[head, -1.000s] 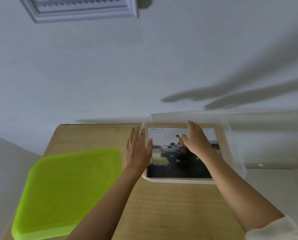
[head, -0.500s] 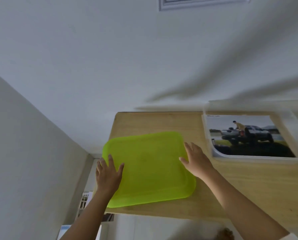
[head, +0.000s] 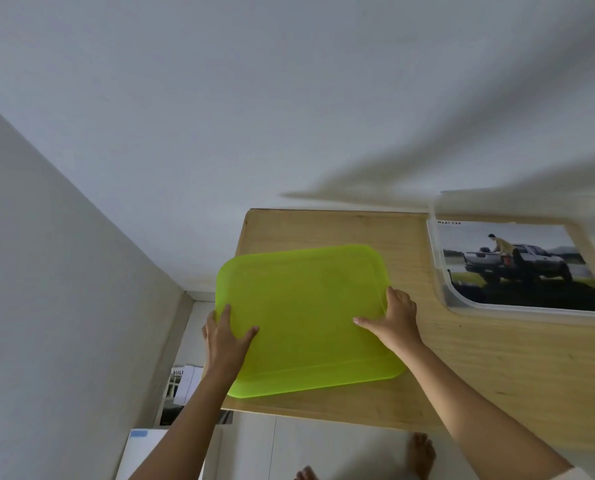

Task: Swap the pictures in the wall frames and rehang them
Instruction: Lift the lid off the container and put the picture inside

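Observation:
A lime-green plastic lid (head: 306, 317) lies flat on the left part of the wooden table (head: 496, 372). My left hand (head: 225, 336) grips its left edge, thumb on top. At the lid's right edge my right hand (head: 394, 317) holds on with the thumb pressed on the surface. To the right, a clear plastic box (head: 462, 306) holds a picture of a pickup truck with a person on it (head: 517, 268). No wall frame is in view.
A white wall runs behind the table, and a second wall closes in from the left. On the floor at the table's left lie printed papers (head: 181, 386) and a white sheet (head: 147, 455). My bare feet (head: 420, 455) show below the table's front edge.
Both hands left the clear box with the truck picture and moved left to the green lid. They now grip its two side edges. The view swung left and down.

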Motion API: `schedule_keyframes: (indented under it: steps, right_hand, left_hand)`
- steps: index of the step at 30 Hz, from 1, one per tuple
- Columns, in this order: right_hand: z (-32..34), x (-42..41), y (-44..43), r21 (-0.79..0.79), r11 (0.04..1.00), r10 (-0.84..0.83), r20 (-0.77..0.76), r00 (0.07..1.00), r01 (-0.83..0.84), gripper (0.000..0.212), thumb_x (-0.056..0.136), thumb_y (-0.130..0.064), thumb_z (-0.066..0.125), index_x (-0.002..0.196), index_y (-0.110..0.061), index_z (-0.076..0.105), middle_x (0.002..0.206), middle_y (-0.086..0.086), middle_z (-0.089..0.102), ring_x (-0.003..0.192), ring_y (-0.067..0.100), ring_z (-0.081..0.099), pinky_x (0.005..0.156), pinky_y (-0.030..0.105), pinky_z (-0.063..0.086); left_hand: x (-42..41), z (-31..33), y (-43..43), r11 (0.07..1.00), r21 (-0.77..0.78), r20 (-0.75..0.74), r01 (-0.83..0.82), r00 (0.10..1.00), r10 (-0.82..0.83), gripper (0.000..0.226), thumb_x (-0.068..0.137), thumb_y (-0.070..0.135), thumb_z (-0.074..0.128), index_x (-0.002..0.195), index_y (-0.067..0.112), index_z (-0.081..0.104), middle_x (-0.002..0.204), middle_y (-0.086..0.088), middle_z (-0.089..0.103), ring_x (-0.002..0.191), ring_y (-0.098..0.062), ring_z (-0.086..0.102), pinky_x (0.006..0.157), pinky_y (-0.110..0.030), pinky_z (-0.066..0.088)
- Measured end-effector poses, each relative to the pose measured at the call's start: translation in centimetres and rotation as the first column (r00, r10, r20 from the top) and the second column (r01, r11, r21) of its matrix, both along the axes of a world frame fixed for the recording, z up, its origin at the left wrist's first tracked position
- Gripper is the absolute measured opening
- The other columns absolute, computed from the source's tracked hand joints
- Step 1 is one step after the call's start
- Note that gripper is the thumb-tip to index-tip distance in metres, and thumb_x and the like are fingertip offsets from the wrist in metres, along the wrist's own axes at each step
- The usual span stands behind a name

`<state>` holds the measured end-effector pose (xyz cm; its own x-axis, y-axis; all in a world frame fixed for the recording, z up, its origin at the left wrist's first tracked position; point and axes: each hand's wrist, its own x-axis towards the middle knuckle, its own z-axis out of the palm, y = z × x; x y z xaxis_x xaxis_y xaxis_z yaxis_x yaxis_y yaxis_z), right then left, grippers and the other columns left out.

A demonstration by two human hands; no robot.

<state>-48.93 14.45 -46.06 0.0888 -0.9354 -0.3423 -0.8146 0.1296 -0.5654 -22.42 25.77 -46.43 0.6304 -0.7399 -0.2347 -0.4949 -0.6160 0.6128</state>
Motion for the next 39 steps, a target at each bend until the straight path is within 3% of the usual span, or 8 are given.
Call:
schedule_keyframes:
  steps: [5, 10, 16, 24, 32, 39]
  right_hand:
    - [3.6, -1.9, -3.6, -0.131, 0.991, 0.019, 0.089, 0.996, -0.007, 0.108, 0.065, -0.048, 0.077, 0.145, -0.007, 0.018, 0.149, 0.011, 0.021, 0.138, 0.028, 0.016, 0.111, 0.039, 0.023]
    - [7.7, -9.4, -8.0, -0.221, 0.973, -0.047, 0.074, 0.996, 0.062, 0.110, 0.062, -0.051, 0.078, 0.145, -0.010, 0.019, 0.150, 0.012, 0.021, 0.139, 0.029, 0.016, 0.112, 0.043, 0.021]
    - [8.9, -21.4, -10.3, -0.212, 0.961, -0.172, 0.045, 0.984, 0.177, 0.109, 0.058, -0.048, 0.082, 0.143, -0.010, 0.026, 0.147, 0.014, 0.027, 0.136, 0.031, 0.021, 0.110, 0.042, 0.024]
    - [7.6, -33.1, -12.8, -0.174, 0.944, -0.281, 0.029, 0.959, 0.281, 0.101, 0.058, -0.042, 0.084, 0.139, -0.009, 0.033, 0.144, 0.013, 0.032, 0.134, 0.029, 0.023, 0.105, 0.036, 0.029]
    - [5.3, -36.9, -14.7, -0.129, 0.957, -0.256, 0.041, 0.966, 0.259, 0.089, 0.053, -0.055, 0.081, 0.122, -0.010, 0.049, 0.128, 0.011, 0.048, 0.122, 0.030, 0.038, 0.098, 0.037, 0.037]
    - [4.2, -37.4, -15.8, -0.136, 0.964, -0.224, 0.063, 0.973, 0.230, 0.100, 0.057, -0.073, 0.065, 0.132, -0.011, 0.043, 0.135, 0.010, 0.045, 0.125, 0.028, 0.037, 0.104, 0.041, 0.036]
  left_hand:
    - [-1.7, 3.8, -3.1, 0.990, -0.131, 0.027, -0.049, 0.998, 0.053, 0.079, 0.076, 0.032, 0.074, 0.142, 0.012, 0.034, 0.147, -0.018, 0.027, 0.136, -0.032, 0.019, 0.107, -0.049, 0.025]
    - [-9.2, 6.5, -9.0, 0.980, -0.197, -0.003, 0.002, 1.000, -0.003, 0.078, 0.078, 0.032, 0.073, 0.142, 0.013, 0.033, 0.147, -0.015, 0.025, 0.137, -0.029, 0.018, 0.107, -0.045, 0.026]
    - [-20.8, 6.8, -14.0, 0.980, -0.170, -0.016, 0.107, 0.994, -0.112, 0.077, 0.079, 0.033, 0.071, 0.142, 0.013, 0.033, 0.147, -0.017, 0.024, 0.135, -0.033, 0.019, 0.105, -0.045, 0.029]
    - [-31.8, 5.4, -19.3, 0.969, -0.090, 0.006, 0.232, 0.973, -0.232, 0.077, 0.080, 0.039, 0.067, 0.144, 0.015, 0.030, 0.149, -0.019, 0.021, 0.136, -0.035, 0.018, 0.109, -0.045, 0.022]
    - [-35.5, 4.3, -21.3, 0.968, -0.035, 0.092, 0.250, 0.965, -0.246, 0.077, 0.083, 0.042, 0.063, 0.145, 0.016, 0.026, 0.150, -0.019, 0.016, 0.136, -0.035, 0.017, 0.110, -0.045, 0.018]
    - [-35.0, 3.9, -22.3, 0.965, -0.064, 0.143, 0.256, 0.959, -0.245, 0.079, 0.080, 0.051, 0.062, 0.144, 0.021, 0.028, 0.149, -0.011, 0.022, 0.136, -0.031, 0.022, 0.107, -0.046, 0.023]
